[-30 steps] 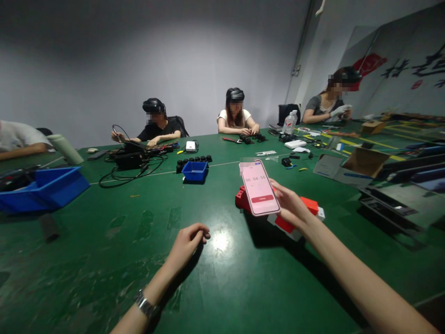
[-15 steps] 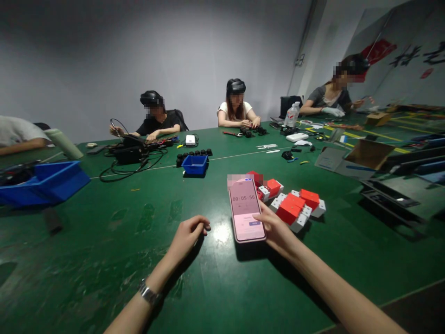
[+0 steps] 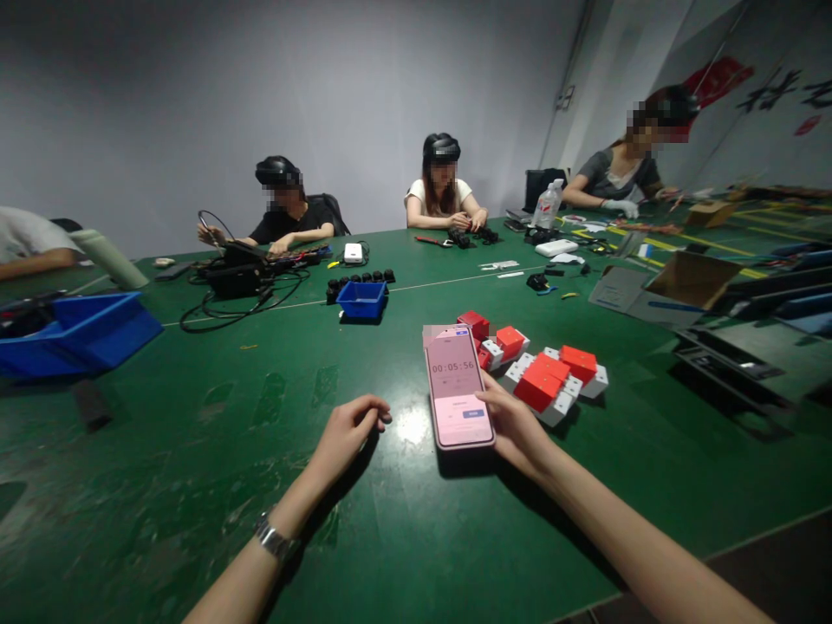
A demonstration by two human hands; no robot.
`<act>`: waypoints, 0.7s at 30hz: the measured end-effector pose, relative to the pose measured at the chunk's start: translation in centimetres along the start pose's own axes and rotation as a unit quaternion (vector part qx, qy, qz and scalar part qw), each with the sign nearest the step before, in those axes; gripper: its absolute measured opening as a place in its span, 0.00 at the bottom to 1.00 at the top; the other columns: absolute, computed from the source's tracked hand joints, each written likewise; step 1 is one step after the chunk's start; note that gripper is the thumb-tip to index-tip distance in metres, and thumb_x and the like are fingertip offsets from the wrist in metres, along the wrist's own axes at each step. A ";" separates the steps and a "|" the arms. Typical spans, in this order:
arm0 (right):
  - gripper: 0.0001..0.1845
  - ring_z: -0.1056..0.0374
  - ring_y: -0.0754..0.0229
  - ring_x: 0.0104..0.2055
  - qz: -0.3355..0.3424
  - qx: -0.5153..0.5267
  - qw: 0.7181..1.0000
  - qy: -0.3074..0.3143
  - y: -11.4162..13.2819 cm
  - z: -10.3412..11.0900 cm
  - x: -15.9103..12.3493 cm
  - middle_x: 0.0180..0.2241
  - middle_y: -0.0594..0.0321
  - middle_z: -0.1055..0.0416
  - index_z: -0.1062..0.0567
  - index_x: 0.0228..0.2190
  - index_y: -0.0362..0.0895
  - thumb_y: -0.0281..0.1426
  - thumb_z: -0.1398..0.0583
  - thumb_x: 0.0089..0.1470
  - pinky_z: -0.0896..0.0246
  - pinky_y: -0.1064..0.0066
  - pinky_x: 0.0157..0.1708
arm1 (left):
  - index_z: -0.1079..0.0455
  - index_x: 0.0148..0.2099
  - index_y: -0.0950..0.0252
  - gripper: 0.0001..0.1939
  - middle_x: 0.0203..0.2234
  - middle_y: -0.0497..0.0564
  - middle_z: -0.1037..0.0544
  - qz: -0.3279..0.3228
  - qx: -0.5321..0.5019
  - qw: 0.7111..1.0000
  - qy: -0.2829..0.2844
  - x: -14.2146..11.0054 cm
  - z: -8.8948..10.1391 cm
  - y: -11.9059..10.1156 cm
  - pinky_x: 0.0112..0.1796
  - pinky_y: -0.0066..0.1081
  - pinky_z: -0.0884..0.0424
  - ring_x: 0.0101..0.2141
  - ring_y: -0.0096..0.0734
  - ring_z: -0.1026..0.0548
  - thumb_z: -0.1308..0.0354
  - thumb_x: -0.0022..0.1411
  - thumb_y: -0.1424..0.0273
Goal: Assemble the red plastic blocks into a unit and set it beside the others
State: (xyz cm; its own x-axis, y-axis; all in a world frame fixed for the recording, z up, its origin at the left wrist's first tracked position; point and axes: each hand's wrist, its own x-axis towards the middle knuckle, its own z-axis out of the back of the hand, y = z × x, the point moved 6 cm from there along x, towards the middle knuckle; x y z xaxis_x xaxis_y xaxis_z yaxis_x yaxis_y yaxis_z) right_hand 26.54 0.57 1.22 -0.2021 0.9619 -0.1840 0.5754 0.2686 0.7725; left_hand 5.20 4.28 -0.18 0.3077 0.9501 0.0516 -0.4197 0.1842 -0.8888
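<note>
My right hand (image 3: 520, 426) grips a smartphone (image 3: 458, 386) by its right edge, with the thumb over the lower part of the screen. The phone is tilted up above the tabletop and its screen reads 00:05:56 above a pale pop-up panel. Just behind it and to the right lie several red-and-white blocks (image 3: 544, 381), partly hidden by the phone. My left hand (image 3: 351, 433) rests on the green table (image 3: 390, 537), left of the phone, its fingers curled in with nothing visible in them. A metal watch (image 3: 276, 537) is on that wrist.
A small blue bin (image 3: 362, 300) stands ahead beside several black parts (image 3: 334, 286). A larger blue bin (image 3: 84, 334) is at the left, an open cardboard box (image 3: 689, 282) at the right. Three people sit across the table; another person's arm (image 3: 39, 260) shows at far left.
The view has shifted slightly, so the surroundings sit a little higher in the picture. Both hands keep their pose, and the phone's reading is the same.
</note>
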 end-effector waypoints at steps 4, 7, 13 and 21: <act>0.29 0.30 0.56 0.43 0.007 -0.009 1.000 0.006 0.0 0.0 0.1 0.46 0.62 0.28 0.38 0.53 0.52 0.29 0.44 0.47 0.38 0.64 0.41 | 0.30 0.36 0.67 0.12 0.28 0.53 0.23 0.001 0.001 1.000 0.001 0.0 0.0 0.0 0.34 0.29 0.34 0.29 0.30 0.27 0.54 0.58 0.70; 0.29 0.31 0.56 0.44 0.007 -0.003 1.000 0.006 0.0 0.1 0.1 0.46 0.61 0.28 0.38 0.54 0.52 0.29 0.44 0.48 0.38 0.63 0.43 | 0.30 0.36 0.67 0.12 0.28 0.53 0.24 0.000 0.000 1.000 -0.001 0.0 0.0 -0.1 0.33 0.29 0.34 0.29 0.30 0.27 0.54 0.59 0.69; 0.31 0.32 0.55 0.46 0.004 0.002 1.000 0.005 0.0 0.1 0.1 0.48 0.60 0.29 0.39 0.55 0.52 0.29 0.44 0.48 0.39 0.63 0.43 | 0.29 0.35 0.66 0.12 0.28 0.53 0.24 -0.003 0.002 1.000 0.002 0.0 -0.1 -0.1 0.33 0.29 0.34 0.29 0.30 0.27 0.54 0.59 0.69; 0.32 0.31 0.55 0.44 0.006 -0.018 1.000 -0.003 0.0 0.1 -0.1 0.47 0.60 0.29 0.40 0.55 0.53 0.29 0.44 0.47 0.38 0.64 0.40 | 0.30 0.35 0.66 0.12 0.28 0.53 0.24 -0.002 0.010 1.000 0.005 0.0 -0.1 0.2 0.33 0.29 0.33 0.30 0.30 0.27 0.54 0.60 0.69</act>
State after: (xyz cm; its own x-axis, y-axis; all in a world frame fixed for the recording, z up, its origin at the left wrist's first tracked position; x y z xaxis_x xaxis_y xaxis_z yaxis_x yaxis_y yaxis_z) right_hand 26.60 0.52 1.22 -0.1912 0.9651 -0.1788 0.5494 0.2562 0.7953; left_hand 5.22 4.33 -0.39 0.3175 0.9469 0.0507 -0.4354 0.1931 -0.8793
